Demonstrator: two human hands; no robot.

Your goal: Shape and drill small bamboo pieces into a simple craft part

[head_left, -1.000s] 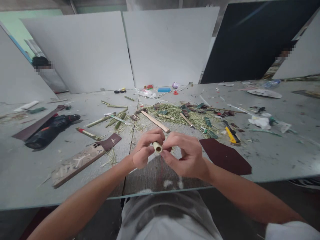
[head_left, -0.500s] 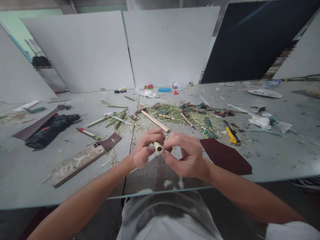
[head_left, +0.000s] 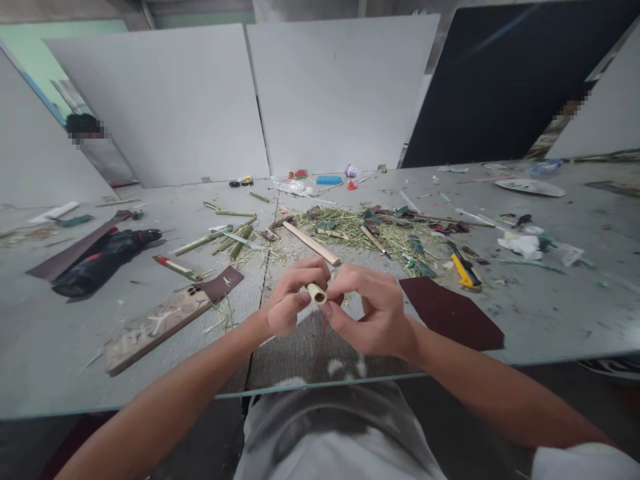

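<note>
A short, hollow bamboo tube (head_left: 316, 291) is held above the near edge of the table, its open end facing me. My left hand (head_left: 291, 300) is closed around it, with the thumb along its side. My right hand (head_left: 374, 310) pinches at the right rim of the same open end, thumb and forefinger together. A thin red thread (head_left: 324, 328) hangs from beside the right thumb tip, and its upper part is hidden by the fingers. Just beyond the hands lies a flat wooden strip (head_left: 311, 243).
Bamboo shavings (head_left: 340, 223) are heaped past the hands, with a wood-handled carving tool (head_left: 375, 241) on them. A yellow utility knife (head_left: 464, 267) and dark red sheet (head_left: 453, 313) lie right. Left are a phone (head_left: 157, 327), a black power drill (head_left: 105, 261) and bamboo pieces (head_left: 197, 243).
Both hands stay in almost the same place around the bamboo tube. The hanging part of the red thread has shifted slightly.
</note>
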